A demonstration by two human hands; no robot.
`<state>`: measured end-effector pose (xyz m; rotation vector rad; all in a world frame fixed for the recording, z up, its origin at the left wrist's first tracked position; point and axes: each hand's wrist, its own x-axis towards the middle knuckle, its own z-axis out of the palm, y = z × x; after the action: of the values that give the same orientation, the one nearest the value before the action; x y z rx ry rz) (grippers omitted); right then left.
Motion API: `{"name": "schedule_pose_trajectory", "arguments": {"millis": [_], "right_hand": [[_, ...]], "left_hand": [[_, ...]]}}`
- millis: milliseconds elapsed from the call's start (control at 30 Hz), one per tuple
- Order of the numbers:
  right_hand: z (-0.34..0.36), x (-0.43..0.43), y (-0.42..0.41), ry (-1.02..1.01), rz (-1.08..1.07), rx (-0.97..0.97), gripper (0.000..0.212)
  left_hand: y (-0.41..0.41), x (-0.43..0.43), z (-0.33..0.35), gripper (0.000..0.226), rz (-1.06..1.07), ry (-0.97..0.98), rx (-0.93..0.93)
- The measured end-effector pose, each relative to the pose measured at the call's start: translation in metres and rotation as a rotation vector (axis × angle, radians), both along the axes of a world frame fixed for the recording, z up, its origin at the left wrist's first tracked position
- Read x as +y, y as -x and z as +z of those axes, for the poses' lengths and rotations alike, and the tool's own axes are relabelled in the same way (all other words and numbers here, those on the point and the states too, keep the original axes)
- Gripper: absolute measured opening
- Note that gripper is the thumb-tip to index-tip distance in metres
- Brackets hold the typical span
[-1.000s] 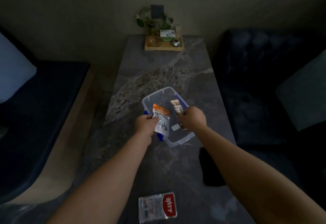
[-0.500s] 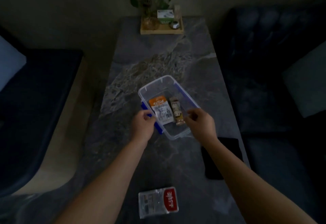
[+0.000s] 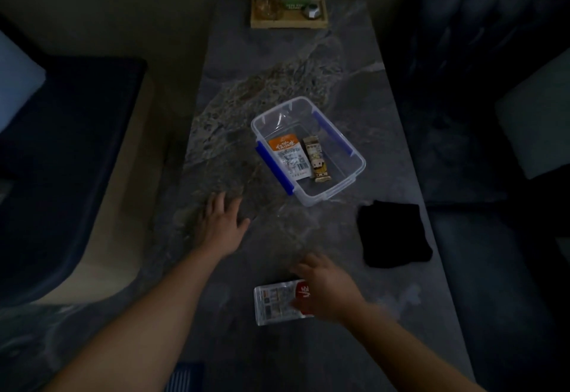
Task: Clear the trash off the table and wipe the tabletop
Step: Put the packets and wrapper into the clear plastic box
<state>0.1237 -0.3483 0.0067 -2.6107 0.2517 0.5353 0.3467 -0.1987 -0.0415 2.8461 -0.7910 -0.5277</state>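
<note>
Under right hand (image 3: pixel 327 293) — perhaps touching — red-labelled packet (image 3: pixel 279 302).

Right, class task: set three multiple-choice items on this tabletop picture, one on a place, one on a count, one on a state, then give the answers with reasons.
1. Where does the black cloth lie?
A. in the bin
B. on the table, right of the clear bin
C. on the wooden tray

2. How many wrappers lie in the bin?
A. none
B. two
C. four

3. What is the right hand doing?
A. reaching over the red and white packet
B. wiping with the cloth
C. gripping the bin's rim

Answers: B, the cloth lies flat by the table's right edge; B, an orange wrapper and a brown wrapper lie side by side; A, its spread fingers partly cover the packet.
</note>
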Motion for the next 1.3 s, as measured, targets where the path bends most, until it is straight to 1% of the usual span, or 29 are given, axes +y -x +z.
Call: {"name": "schedule_pose_trajectory", "arguments": {"millis": [67, 133, 200, 267, 367, 467, 567, 633, 733, 833, 933, 1033, 1167, 1233, 1300], "right_hand": [[-0.005, 0.008, 0.002, 0.038, 0.023, 0.019, 0.07], [-0.011, 0.014, 0.004, 0.094, 0.042, 0.014, 0.071], [-0.018, 0.019, 0.006, 0.15, 0.044, -0.03, 0.058], [-0.023, 0.02, 0.008, 0.15, -0.003, -0.077, 0.042], [-0.022, 0.012, 0.005, 0.027, -0.178, -0.118, 0.027], [-0.007, -0.005, -0.004, -0.186, -0.438, -0.155, 0.014], [0.023, -0.027, -0.028, -0.381, -0.65, -0.303, 0.023], [0.042, -0.047, -0.055, -0.402, -0.727, -0.415, 0.023], [0.06, -0.078, -0.103, -0.347, -0.803, -0.464, 0.023], [0.066, -0.101, -0.143, -0.253, -0.828, -0.463, 0.024], [0.061, -0.114, -0.17, -0.147, -0.802, -0.377, 0.023], [0.049, -0.121, -0.184, -0.13, -0.76, -0.306, 0.003], [0.037, -0.124, -0.187, -0.135, -0.744, -0.259, 0.013], [0.036, -0.124, -0.183, -0.099, -0.709, -0.212, 0.015], [0.039, -0.124, -0.176, -0.045, -0.684, -0.247, 0.017]], "left_hand": [[0.004, 0.002, -0.008, 0.07, -0.04, -0.04, -0.009], [0.007, 0.003, -0.015, 0.075, -0.062, -0.056, -0.045], [0.007, 0.006, -0.022, 0.076, -0.073, -0.058, -0.078], [0.008, 0.01, -0.028, 0.077, -0.081, -0.047, -0.111], [0.009, 0.012, -0.032, 0.077, -0.086, -0.017, -0.149], [0.009, 0.012, -0.032, 0.077, -0.086, -0.003, -0.156], [0.01, 0.014, -0.031, 0.078, -0.09, 0.024, -0.161], [0.011, 0.015, -0.031, 0.08, -0.088, 0.035, -0.166], [0.009, 0.014, -0.033, 0.078, -0.075, 0.037, -0.16], [0.007, 0.014, -0.036, 0.078, -0.07, 0.022, -0.152], [0.007, 0.014, -0.037, 0.079, -0.064, 0.025, -0.148], [0.009, 0.014, -0.037, 0.079, -0.056, 0.038, -0.154], [0.009, 0.014, -0.037, 0.078, -0.06, 0.041, -0.175], [0.009, 0.015, -0.037, 0.078, -0.061, 0.033, -0.175], [0.008, 0.015, -0.038, 0.078, -0.063, 0.017, -0.168]]}}
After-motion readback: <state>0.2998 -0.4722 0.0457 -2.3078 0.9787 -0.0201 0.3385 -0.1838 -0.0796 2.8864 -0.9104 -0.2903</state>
